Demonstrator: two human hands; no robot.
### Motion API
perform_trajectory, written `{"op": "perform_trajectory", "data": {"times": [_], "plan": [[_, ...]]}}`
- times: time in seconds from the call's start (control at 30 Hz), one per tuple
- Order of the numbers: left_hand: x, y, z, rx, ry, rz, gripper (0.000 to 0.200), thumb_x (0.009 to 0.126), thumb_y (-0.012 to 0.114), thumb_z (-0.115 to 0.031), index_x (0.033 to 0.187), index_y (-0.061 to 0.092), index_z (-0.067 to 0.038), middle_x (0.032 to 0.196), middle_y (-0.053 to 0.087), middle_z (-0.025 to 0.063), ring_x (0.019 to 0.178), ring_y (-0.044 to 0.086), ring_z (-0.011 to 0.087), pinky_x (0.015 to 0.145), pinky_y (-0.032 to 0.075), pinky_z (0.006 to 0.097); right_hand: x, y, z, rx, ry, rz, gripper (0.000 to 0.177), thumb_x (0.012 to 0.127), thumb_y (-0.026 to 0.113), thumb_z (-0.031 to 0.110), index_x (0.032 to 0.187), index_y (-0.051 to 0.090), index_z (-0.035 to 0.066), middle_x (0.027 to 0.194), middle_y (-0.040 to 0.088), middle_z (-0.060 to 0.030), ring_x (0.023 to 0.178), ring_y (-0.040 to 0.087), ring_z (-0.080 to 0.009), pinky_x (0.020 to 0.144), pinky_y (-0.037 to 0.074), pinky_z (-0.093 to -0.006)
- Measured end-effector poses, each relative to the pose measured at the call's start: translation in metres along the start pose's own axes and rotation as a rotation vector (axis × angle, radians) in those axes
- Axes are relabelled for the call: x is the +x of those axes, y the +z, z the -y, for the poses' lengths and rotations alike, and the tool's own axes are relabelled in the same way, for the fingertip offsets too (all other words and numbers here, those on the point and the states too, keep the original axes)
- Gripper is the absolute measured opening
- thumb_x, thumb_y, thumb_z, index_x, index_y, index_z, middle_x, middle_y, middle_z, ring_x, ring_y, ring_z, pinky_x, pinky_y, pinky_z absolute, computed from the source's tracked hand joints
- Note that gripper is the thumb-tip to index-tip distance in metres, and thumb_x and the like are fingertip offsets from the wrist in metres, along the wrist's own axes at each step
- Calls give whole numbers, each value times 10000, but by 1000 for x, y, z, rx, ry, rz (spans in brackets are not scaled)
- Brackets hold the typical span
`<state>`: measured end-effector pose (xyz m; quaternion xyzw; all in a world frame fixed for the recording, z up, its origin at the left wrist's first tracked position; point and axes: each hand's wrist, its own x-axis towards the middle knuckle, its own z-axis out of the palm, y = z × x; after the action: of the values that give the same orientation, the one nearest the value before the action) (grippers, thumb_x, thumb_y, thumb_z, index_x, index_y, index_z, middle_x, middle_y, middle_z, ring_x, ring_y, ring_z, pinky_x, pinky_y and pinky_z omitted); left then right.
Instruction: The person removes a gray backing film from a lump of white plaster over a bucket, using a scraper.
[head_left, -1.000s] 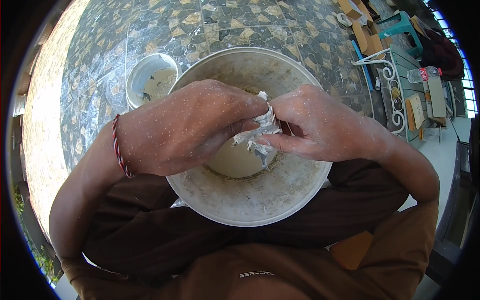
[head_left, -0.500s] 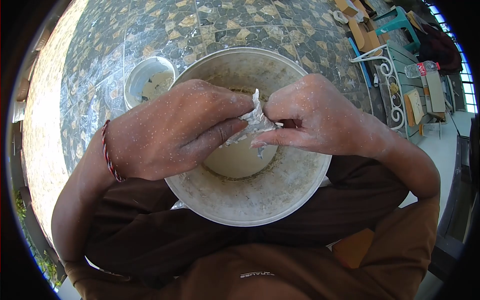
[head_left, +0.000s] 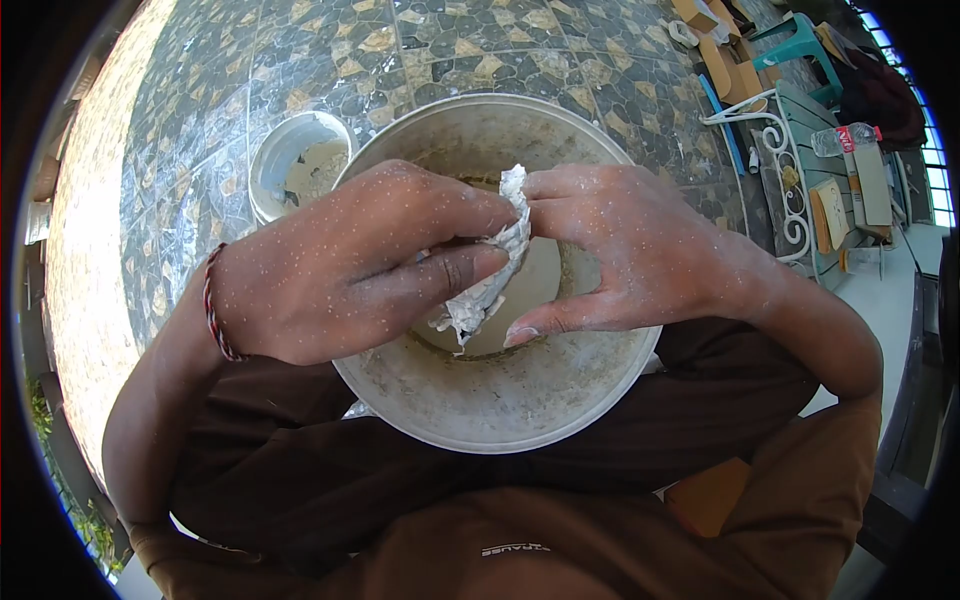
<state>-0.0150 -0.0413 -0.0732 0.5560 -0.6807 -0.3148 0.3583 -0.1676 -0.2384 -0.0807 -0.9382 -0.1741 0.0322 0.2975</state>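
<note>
My left hand (head_left: pixel 370 265) pinches a crumpled, white, paper-like wad (head_left: pixel 490 290) between thumb and fingers. The wad is long and ragged, its narrow upper end rising past the fingertips and its lower end hanging over a wide grey bucket (head_left: pixel 480 420). Opposite it, my right hand (head_left: pixel 630 245) is open, thumb spread well below the fingers. Its fingertips are right at the wad's upper end. Pale cloudy liquid (head_left: pixel 535 280) lies in the bottom of the bucket. White specks dot both hands.
The bucket stands between my legs. Beyond it on the stone-patterned tiles is a smaller white pail (head_left: pixel 268 170) with pale residue inside. At the right are a green bench (head_left: pixel 800 120) with a plastic bottle (head_left: pixel 845 139), a teal stool (head_left: pixel 815 50) and cardboard boxes (head_left: pixel 728 70).
My right thumb and fingers have spread apart, leaving the wad in my left hand. The wad has turned and now reaches lower toward the left.
</note>
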Motion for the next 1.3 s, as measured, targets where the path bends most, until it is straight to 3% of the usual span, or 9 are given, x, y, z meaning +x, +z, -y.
{"op": "perform_trajectory", "data": {"times": [0.17,0.27,0.4,0.47,0.5,0.6,0.67,0.87,1.3], "plan": [[12,3,-19,-433,-461,31,278,917,701,-199,1070,639,25,931,679,84,851,618,140,760,482,317,2,-4,9,4,109,-11,553,754,762,528,762,666,-17,768,637,-149,729,647,-341,670,493,-437],[13,8,-14,-396,-422,-32,328,848,791,-173,1089,648,-1,953,680,24,912,604,73,816,494,277,2,-2,8,1,134,-77,545,756,764,518,712,650,-13,732,626,-155,694,639,-351,642,487,-444],[15,14,-7,-594,-307,-201,381,806,816,-85,1121,623,10,962,688,29,935,618,80,846,500,274,1,-3,7,-25,111,-145,522,788,749,482,700,635,-20,677,604,-161,654,626,-362,613,479,-448],[17,7,-15,-680,-462,-206,431,806,801,-39,1173,583,23,976,702,33,927,637,92,851,512,277,3,-13,12,-65,227,5,332,825,766,298,911,662,-5,795,631,-159,680,622,-320,594,465,-411],[17,8,-12,-680,-462,-205,431,806,801,-39,1173,583,23,976,702,33,927,637,92,851,512,277,3,-13,12,-65,227,5,332,825,766,298,911,662,-5,795,631,-159,680,622,-320,594,465,-411],[13,9,-6,-363,-231,-212,311,830,777,-34,1095,626,27,959,722,44,846,672,128,775,539,299,5,-13,17,-28,224,24,286,882,716,270,903,652,-7,714,610,-156,618,599,-317,561,433,-423],[13,4,-16,342,29,-219,164,805,773,-16,943,689,10,879,735,91,725,698,204,667,538,324,10,-13,23,174,319,86,378,922,645,321,777,655,-28,641,583,-209,610,586,-397,593,432,-476],[16,7,-19,218,1,-150,219,653,703,95,852,690,2,754,654,184,702,637,377,601,501,364,7,-13,14,243,201,211,319,943,620,268,831,675,-25,615,585,-191,560,565,-379,580,430,-457],[7,-3,-26,24,-62,-61,238,663,686,112,870,733,6,785,704,164,718,694,326,634,530,335,3,-13,9,401,75,282,309,942,630,246,863,680,-48,635,566,-225,592,552,-394,594,423,-450]]}}
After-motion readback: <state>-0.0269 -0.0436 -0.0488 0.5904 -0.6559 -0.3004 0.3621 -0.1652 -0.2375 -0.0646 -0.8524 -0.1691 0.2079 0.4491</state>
